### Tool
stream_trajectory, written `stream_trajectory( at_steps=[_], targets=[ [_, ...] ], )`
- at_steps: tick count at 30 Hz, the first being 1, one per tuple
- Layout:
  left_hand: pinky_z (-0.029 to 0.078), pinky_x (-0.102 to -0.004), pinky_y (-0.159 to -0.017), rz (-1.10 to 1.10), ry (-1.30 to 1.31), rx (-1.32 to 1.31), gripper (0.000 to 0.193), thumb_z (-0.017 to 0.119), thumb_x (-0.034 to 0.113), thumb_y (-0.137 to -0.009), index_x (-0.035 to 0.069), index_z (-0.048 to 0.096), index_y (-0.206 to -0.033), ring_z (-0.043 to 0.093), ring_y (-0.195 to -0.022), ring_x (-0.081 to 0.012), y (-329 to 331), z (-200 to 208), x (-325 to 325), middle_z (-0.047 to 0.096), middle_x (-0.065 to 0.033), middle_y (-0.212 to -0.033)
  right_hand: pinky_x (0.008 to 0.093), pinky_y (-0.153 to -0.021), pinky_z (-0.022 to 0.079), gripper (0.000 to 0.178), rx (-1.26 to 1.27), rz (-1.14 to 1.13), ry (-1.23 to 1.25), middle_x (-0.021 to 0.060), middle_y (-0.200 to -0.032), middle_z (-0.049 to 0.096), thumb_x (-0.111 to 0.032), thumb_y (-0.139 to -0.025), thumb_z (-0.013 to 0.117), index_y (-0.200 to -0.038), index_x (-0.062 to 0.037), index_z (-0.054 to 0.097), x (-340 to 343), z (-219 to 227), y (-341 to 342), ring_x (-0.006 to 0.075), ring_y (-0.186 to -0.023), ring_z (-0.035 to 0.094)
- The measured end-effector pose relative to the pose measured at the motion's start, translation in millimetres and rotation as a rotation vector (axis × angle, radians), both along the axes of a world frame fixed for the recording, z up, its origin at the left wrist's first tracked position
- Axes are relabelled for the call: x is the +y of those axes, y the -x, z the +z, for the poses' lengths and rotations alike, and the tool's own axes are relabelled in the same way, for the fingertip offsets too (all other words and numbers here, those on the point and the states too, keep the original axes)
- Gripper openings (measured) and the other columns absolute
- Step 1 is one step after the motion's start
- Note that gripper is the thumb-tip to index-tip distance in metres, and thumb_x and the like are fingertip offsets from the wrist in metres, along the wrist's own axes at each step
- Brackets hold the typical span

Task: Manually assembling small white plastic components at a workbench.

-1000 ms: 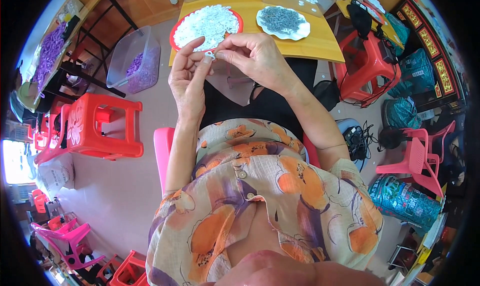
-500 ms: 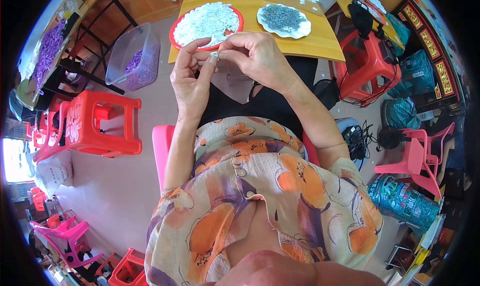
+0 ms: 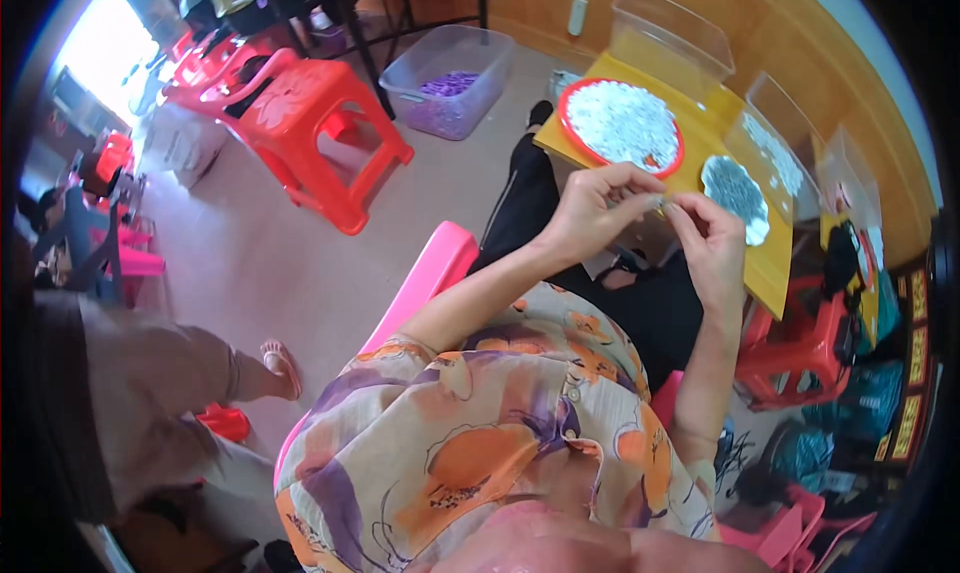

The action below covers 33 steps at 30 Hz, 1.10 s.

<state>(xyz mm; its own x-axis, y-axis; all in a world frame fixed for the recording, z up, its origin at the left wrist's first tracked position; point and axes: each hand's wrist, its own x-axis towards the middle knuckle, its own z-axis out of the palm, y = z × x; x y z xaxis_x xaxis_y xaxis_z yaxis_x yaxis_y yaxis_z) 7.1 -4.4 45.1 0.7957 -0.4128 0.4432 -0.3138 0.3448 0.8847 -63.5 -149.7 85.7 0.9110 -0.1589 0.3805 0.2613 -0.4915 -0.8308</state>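
Note:
My left hand (image 3: 598,213) and my right hand (image 3: 714,245) meet above my lap at the near edge of the yellow table (image 3: 770,281). Between their pinched fingertips is a small pale piece (image 3: 658,204), mostly covered by the fingers; its exact kind is too small to tell. Just beyond the hands stands a round red tray (image 3: 681,153) heaped with small white pieces (image 3: 622,119). To its right, a white wavy-edged plate (image 3: 757,236) holds a pile of small grey parts (image 3: 734,192).
Clear plastic bins (image 3: 670,38) line the table's far side. A translucent tub (image 3: 400,78) with purple pieces sits on the floor, near a red stool (image 3: 310,113). Another person's leg (image 3: 190,363) is at the left. A second red stool (image 3: 800,348) stands right of the table.
My view has swung to the left, so the table and hands appear farther right. Another person has come into view at the left. Both hands still pinch the small piece.

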Motion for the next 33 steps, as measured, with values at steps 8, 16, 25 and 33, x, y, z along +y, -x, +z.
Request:
stream_trajectory(
  at_steps=[8,16,25,33],
  targets=[
    [0.044,-0.0158,-0.060,-0.095,0.038,0.049,0.020,0.060,0.005,-0.084,-0.001,0.058,-0.104,0.054,-0.066,-0.0023,-7,0,2,0.061,-0.0002,-0.080,0.0171,-0.049,0.034,0.009,0.048,-0.003,0.001,-0.0039,-0.067,0.055,-0.007,-0.085,0.059,-0.088,0.0001,0.064,3,7,0,0.0017,-0.055,0.044],
    [0.045,-0.0178,-0.058,-0.219,0.142,0.102,0.006,0.058,0.003,-0.085,0.000,0.056,-0.089,0.057,-0.064,-0.0055,-3,-1,2,0.061,-0.0028,-0.077,0.0152,-0.050,0.029,0.008,0.044,0.006,0.017,-0.0063,-0.069,0.051,-0.007,-0.088,0.057,-0.086,-0.0013,0.062,3,1,-1,0.0000,-0.057,0.039],
    [0.045,-0.0202,-0.053,-0.035,0.078,0.002,0.005,0.060,0.001,-0.083,-0.001,0.057,-0.085,0.058,-0.061,-0.0059,2,-2,3,0.060,-0.0025,-0.070,0.0153,-0.049,0.029,0.009,0.079,0.022,-0.083,-0.0049,-0.067,0.051,-0.008,-0.088,0.058,-0.083,-0.0008,0.061,10,-2,-3,0.0008,-0.056,0.041],
    [0.047,-0.0216,-0.052,0.055,-0.003,-0.141,0.001,0.058,-0.001,-0.080,-0.002,0.058,-0.081,0.060,-0.059,-0.0083,3,0,4,0.062,-0.0057,-0.069,0.0156,-0.047,0.030,0.010,0.104,0.047,-0.106,-0.0029,-0.064,0.052,-0.009,-0.087,0.060,-0.081,-0.0012,0.061,5,-7,-8,0.0023,-0.053,0.041]
  ],
)
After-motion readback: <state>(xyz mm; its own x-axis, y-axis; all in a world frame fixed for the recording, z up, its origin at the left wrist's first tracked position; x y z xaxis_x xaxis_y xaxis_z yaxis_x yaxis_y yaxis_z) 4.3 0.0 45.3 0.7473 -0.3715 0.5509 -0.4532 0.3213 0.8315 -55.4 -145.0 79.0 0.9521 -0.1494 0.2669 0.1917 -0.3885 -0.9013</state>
